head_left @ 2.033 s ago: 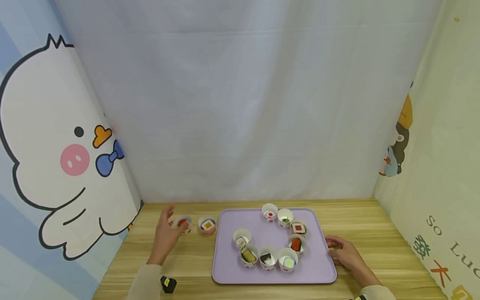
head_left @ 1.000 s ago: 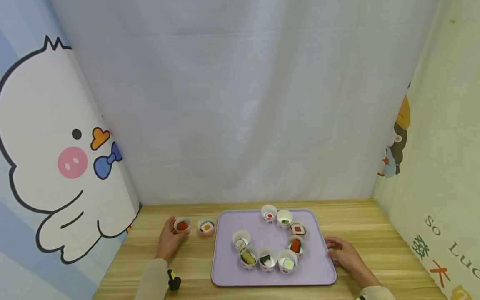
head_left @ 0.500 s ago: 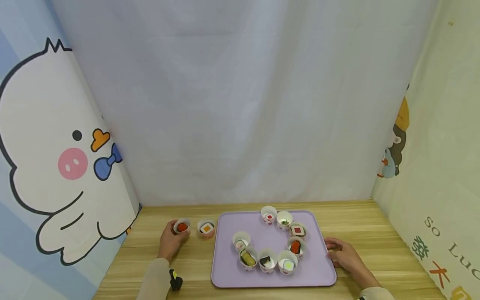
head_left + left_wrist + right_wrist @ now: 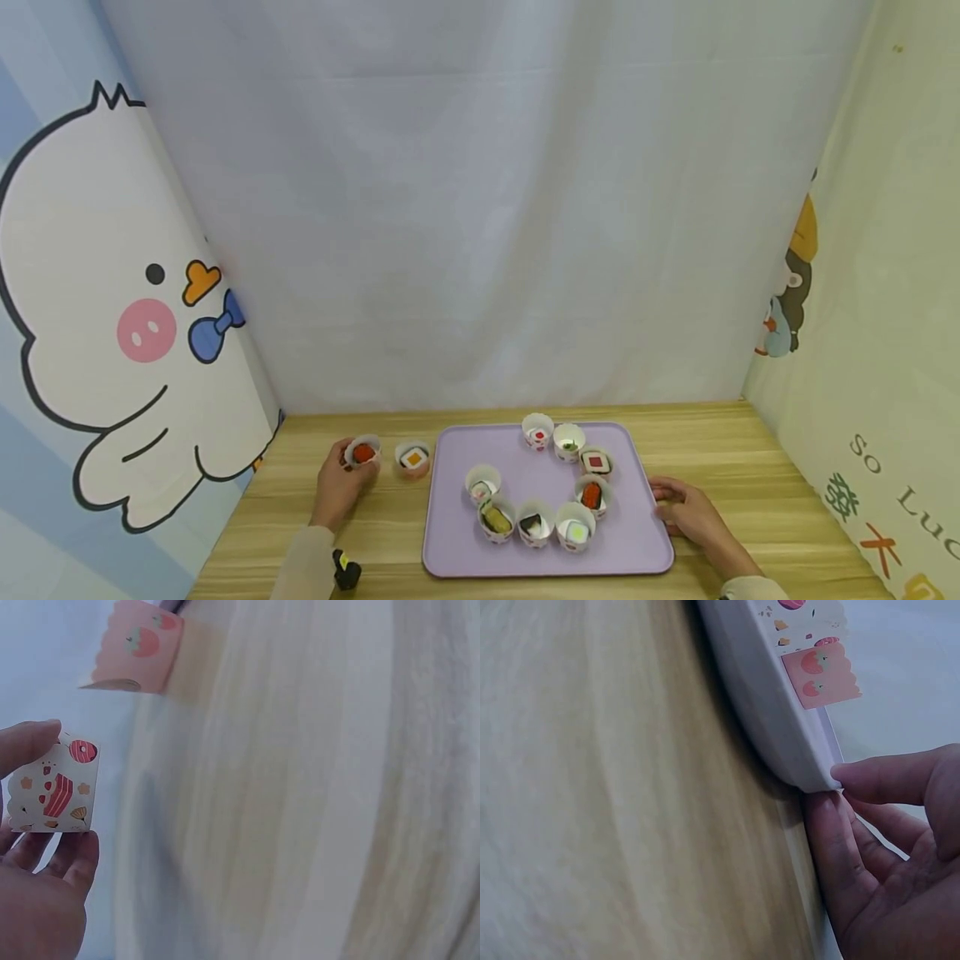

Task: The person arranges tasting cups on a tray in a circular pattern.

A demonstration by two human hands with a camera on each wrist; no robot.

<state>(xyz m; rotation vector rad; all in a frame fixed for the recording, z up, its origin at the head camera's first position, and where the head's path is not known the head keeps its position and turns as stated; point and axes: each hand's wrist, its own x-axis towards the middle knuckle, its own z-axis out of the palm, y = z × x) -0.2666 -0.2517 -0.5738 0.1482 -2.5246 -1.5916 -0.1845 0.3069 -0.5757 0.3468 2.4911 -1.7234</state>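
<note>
My left hand (image 4: 342, 486) grips a white paper cupcake cup (image 4: 56, 784) printed with cake slices, at the left of the table. Inside it, the head view shows a piece with a bright red top (image 4: 363, 453), like roe sushi. In the left wrist view thumb and fingers hold opposite sides of the cup, its base a little apart from the wood. On the other side, my right hand (image 4: 693, 515) pinches the right rim of a lilac tray (image 4: 457, 546). The right wrist view has the thumb (image 4: 889, 776) on the rim and fingers under its edge.
A pink strawberry-print cup (image 4: 412, 460) with an orange-and-white piece stands between the left hand and the tray. Several cups with sushi-like pieces, one with a green-yellow centre (image 4: 576, 530), form a curve on the tray. A white curtain (image 4: 487, 250) hangs behind the table.
My left hand came down from above the cup with the red-topped piece, closed its fingers round it and now shifts it slightly leftward. The right hand has stayed at the tray's rim.
</note>
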